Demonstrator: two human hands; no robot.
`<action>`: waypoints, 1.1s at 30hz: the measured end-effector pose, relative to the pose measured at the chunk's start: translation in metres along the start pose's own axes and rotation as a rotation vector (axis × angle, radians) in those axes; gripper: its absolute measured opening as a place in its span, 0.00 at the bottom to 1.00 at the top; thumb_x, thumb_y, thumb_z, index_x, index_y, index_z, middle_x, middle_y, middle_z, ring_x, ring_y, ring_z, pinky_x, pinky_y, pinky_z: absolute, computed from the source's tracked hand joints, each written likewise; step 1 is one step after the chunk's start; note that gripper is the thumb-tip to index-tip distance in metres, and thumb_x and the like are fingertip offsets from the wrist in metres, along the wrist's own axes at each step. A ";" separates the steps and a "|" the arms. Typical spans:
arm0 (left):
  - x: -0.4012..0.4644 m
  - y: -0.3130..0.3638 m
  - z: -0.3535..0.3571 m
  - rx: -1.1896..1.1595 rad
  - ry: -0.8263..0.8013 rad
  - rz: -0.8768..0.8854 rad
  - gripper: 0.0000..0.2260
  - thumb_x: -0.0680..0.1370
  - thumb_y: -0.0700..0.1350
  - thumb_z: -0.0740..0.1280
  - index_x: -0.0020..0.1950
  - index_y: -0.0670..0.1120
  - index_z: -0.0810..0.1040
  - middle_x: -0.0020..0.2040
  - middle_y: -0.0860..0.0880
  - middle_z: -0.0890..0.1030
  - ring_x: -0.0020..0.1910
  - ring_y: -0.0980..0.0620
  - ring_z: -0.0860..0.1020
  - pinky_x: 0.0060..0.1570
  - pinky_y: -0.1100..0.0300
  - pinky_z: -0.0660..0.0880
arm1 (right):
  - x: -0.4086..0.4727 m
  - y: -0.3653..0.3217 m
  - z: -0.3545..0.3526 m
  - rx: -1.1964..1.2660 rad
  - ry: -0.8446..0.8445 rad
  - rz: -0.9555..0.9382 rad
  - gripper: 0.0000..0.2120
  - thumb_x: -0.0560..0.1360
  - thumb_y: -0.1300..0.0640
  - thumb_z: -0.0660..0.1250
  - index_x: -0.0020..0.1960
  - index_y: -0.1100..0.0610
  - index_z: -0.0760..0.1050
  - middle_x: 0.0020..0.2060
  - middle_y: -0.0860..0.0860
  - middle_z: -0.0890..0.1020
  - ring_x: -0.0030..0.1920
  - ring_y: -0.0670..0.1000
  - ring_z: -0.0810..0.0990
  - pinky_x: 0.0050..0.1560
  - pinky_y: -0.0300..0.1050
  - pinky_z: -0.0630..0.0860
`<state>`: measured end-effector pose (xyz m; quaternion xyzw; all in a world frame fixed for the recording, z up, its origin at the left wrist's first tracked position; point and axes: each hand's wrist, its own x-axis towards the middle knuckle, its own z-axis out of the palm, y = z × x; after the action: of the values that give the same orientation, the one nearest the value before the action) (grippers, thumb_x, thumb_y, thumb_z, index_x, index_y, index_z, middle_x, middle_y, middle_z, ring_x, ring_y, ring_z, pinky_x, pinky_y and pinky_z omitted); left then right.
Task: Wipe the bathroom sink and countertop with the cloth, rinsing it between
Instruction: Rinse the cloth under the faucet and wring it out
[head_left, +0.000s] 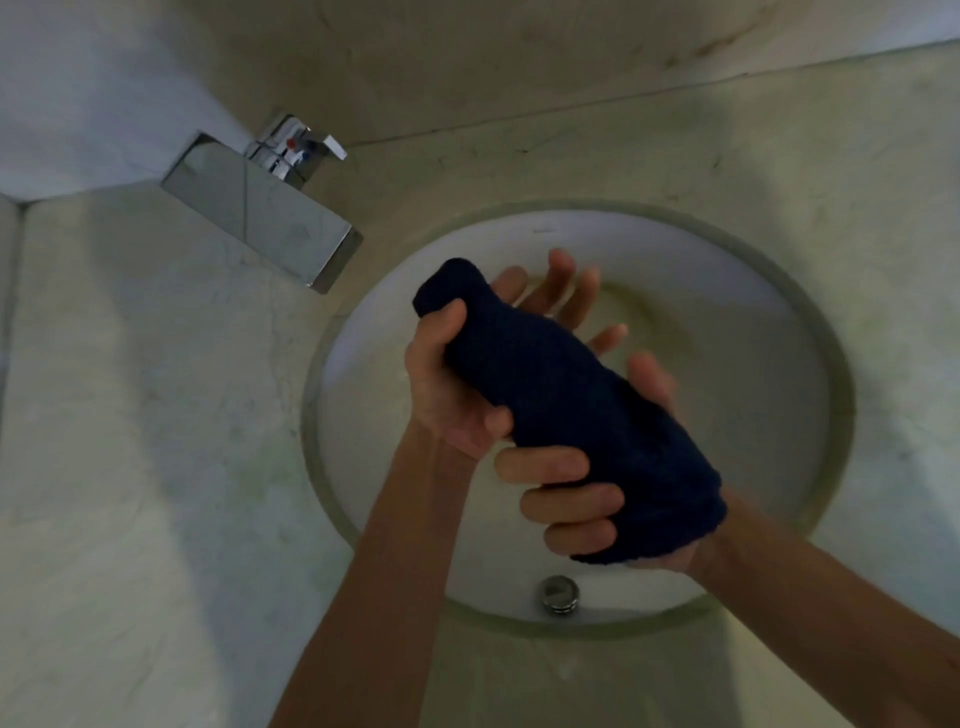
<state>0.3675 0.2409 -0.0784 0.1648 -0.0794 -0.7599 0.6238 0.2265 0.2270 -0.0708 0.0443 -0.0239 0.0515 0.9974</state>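
A dark navy cloth (566, 410), rolled into a thick bundle, is held over the round white sink (737, 312). My left hand (457, 389) holds its upper end: the thumb curls over the cloth and the fingers stretch out straight beneath it. My right hand (566, 504) grips the lower end, fingers wrapped round it and the thumb on the far side. The pale marble countertop (130, 415) surrounds the basin.
A square chrome faucet (270, 218) with a lever handle (311, 148) juts out at the upper left; no water is visible. A small chrome fitting (558, 595) sits in the basin's near wall. A wall (467, 62) rises behind the counter.
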 end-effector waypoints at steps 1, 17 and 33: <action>0.000 -0.002 0.003 -0.047 0.027 0.038 0.15 0.73 0.46 0.73 0.56 0.41 0.76 0.61 0.44 0.78 0.63 0.44 0.77 0.61 0.40 0.73 | 0.000 0.001 -0.001 0.006 -0.011 -0.022 0.34 0.69 0.40 0.77 0.61 0.57 0.62 0.41 0.51 0.78 0.32 0.46 0.74 0.38 0.39 0.76; 0.037 -0.016 -0.027 1.300 0.808 -0.115 0.23 0.78 0.37 0.66 0.23 0.48 0.73 0.20 0.54 0.75 0.22 0.58 0.74 0.27 0.64 0.71 | 0.003 -0.013 -0.034 -1.214 1.428 0.035 0.14 0.70 0.51 0.78 0.38 0.60 0.77 0.25 0.49 0.79 0.24 0.45 0.78 0.24 0.36 0.70; -0.024 0.042 -0.033 0.286 -0.020 -0.096 0.33 0.75 0.44 0.74 0.77 0.40 0.65 0.67 0.44 0.75 0.65 0.48 0.74 0.65 0.51 0.72 | -0.011 -0.002 -0.016 -0.086 0.214 -0.043 0.31 0.77 0.37 0.66 0.67 0.60 0.73 0.41 0.55 0.81 0.37 0.50 0.81 0.44 0.45 0.81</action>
<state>0.4217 0.2586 -0.0919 0.2479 -0.1850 -0.7714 0.5561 0.2163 0.2250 -0.0872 -0.0040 0.0815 0.0334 0.9961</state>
